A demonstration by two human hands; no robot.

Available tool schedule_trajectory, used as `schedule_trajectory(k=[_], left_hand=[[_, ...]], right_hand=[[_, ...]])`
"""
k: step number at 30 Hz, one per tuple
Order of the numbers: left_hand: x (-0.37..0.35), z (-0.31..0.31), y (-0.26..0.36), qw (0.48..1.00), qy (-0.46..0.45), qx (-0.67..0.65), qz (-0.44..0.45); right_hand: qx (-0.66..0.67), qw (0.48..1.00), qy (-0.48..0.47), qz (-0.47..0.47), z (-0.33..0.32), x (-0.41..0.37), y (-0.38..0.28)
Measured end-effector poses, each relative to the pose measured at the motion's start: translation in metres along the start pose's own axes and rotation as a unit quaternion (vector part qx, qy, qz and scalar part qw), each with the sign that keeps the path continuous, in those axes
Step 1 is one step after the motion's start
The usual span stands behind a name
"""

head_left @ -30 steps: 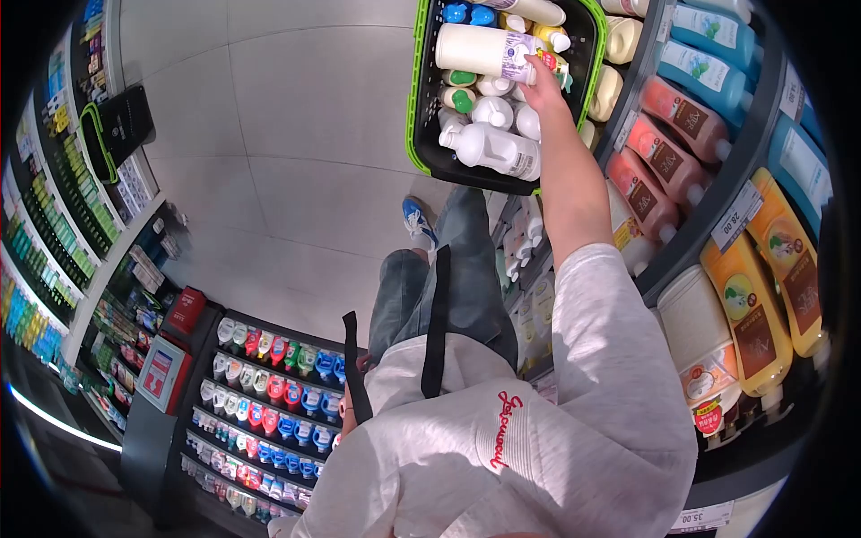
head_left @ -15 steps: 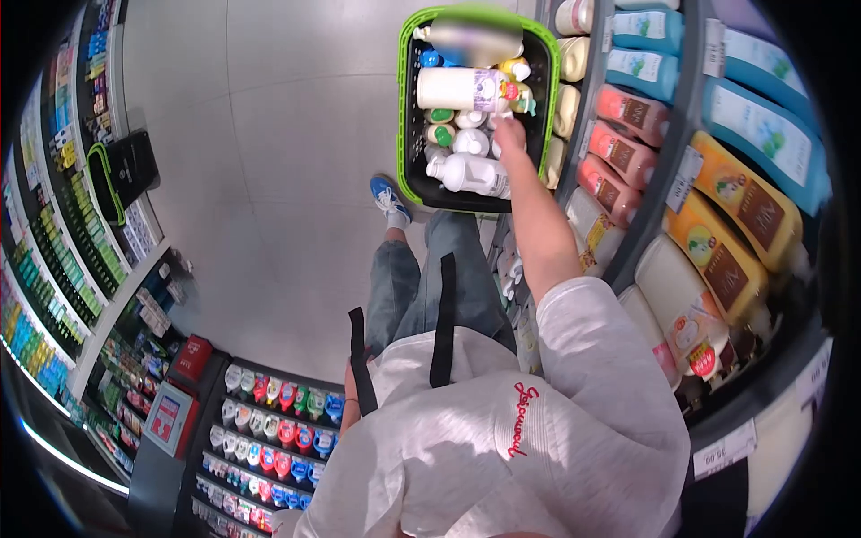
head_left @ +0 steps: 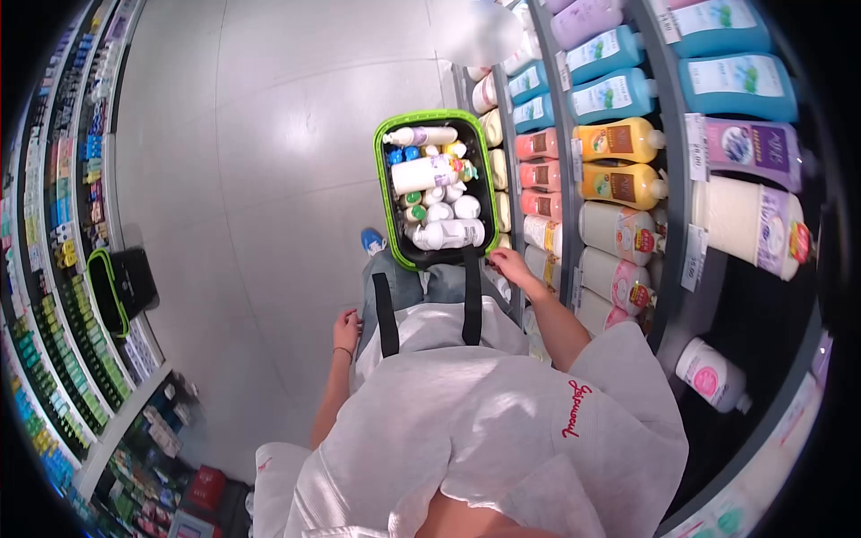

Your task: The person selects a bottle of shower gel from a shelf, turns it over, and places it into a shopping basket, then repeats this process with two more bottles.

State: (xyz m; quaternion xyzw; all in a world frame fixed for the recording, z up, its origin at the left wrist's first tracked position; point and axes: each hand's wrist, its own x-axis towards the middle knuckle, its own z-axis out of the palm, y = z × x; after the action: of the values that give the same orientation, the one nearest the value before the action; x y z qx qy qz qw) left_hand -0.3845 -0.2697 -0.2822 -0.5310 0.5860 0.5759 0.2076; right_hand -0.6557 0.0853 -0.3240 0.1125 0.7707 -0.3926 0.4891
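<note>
A black shopping basket with a green rim (head_left: 436,115) is in front of my legs, filled with several bottles. A white pump bottle (head_left: 448,235) lies across its near end, and a cream bottle with a purple label (head_left: 421,173) lies farther back. Green-capped bottles (head_left: 413,199) and white bottles stand between them. My right hand (head_left: 509,264) is beside the basket's near right corner, loosely bent, with nothing visible in it. My left hand (head_left: 346,328) hangs by my left thigh, fingers relaxed and slightly apart, with nothing visible in it.
To the right, shelves hold blue bottles (head_left: 731,82), orange bottles (head_left: 619,182) and pink bottles (head_left: 538,175). One white bottle (head_left: 711,377) is tilted on a lower shelf. Another black basket (head_left: 126,285) is by the left shelving. A blurred patch covers the top.
My right hand has come out of the basket, back toward me, to its near right corner. My left hand now shows fully at my side. The view has shifted, with the basket lower and smaller.
</note>
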Motion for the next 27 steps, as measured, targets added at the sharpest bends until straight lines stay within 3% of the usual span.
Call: schedule_trajectory(k=[2, 7, 9, 12, 15, 17, 19, 21, 23, 25, 27], left_hand=[[0.020, -0.009, 0.006, 0.998, -0.013, -0.056, -0.013], [0.069, -0.028, -0.018, 0.999, -0.035, -0.020, 0.020], [0.075, -0.036, -0.016, 0.999, -0.049, -0.008, 0.014], [0.080, -0.047, -0.013, 0.998, -0.057, 0.029, 0.008], [0.101, -0.059, -0.019, 0.995, -0.060, 0.073, 0.037], [0.106, -0.062, -0.018, 0.992, -0.065, 0.097, 0.056], [0.105, -0.068, -0.004, 0.990, -0.075, 0.109, 0.051], [0.108, -0.070, 0.007, 0.987, -0.094, 0.113, 0.059], [0.106, -0.066, 0.015, 0.994, -0.084, 0.064, 0.034], [0.112, -0.062, 0.014, 0.994, -0.086, 0.049, 0.039], [0.117, -0.062, 0.015, 0.995, -0.086, 0.031, 0.042]], right_hand=[[0.028, 1.000, 0.008, 0.003, -0.007, -0.028, -0.009], [0.083, 0.995, 0.041, 0.019, -0.004, -0.066, -0.021], [0.156, 0.984, 0.078, -0.021, 0.003, -0.067, -0.027], [0.231, 0.961, 0.080, -0.130, 0.007, -0.094, -0.102], [0.262, 0.906, 0.111, -0.315, -0.008, -0.129, -0.177], [0.212, 0.908, 0.149, -0.331, -0.036, -0.159, -0.224], [0.251, 0.819, 0.202, -0.476, -0.059, -0.202, -0.259], [0.199, 0.742, 0.344, -0.540, -0.080, -0.253, -0.284], [0.197, 0.599, 0.492, -0.599, -0.110, -0.283, -0.293], [0.240, 0.466, 0.612, -0.593, -0.145, -0.303, -0.287], [0.218, 0.403, 0.674, -0.580, -0.170, -0.321, -0.282]])
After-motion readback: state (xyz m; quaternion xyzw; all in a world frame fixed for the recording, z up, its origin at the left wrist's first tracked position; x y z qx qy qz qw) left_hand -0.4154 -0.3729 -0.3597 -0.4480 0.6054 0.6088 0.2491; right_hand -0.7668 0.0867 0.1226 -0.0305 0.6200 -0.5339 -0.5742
